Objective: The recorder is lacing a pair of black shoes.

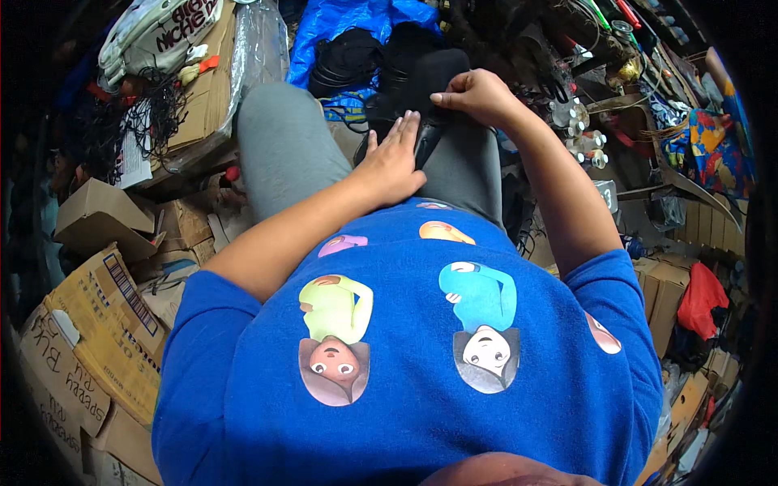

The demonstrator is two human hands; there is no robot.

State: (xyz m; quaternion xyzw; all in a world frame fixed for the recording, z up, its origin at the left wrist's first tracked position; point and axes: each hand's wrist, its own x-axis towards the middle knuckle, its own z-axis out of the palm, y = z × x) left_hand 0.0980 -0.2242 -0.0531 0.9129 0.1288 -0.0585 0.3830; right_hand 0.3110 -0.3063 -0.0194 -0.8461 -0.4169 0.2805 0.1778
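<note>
Head view, from the left: a brown cardboard box (105, 215) sits above a yellow printed carton (113, 312), and a tangle of black cords (150, 121) lies beside flat cardboard (203, 105) with clear plastic sheeting (263, 57) along its edge. Next come the seated person's grey trousers (284, 138), and beyond the knee a bright blue sheet (320, 28) with a dark bundle (348, 61) on it.

Near the middle, the left hand (395, 162) lies palm down, its fingers extended and close together, the thumb apart; the fingertips reach the near part of a black, shoe-like item (438, 74). That item is over the person's right thigh, between the two hands, a rounded dark panel at its far end; its exact form is lost in the black.

Just right of it, the right hand (482, 97) has thumb and forefinger pressed together at the item's edge. Whether a thread or a bit of the rim is between them, I cannot tell.

By its look, the item should be light, bendable but firm along the rounded panel, not fragile, perhaps slick where it shines. A flat palm would steady its near part; the edge suits a pinch.

Farther right are clear plastic bottles (585, 146) and a red bag (702, 300).
</note>
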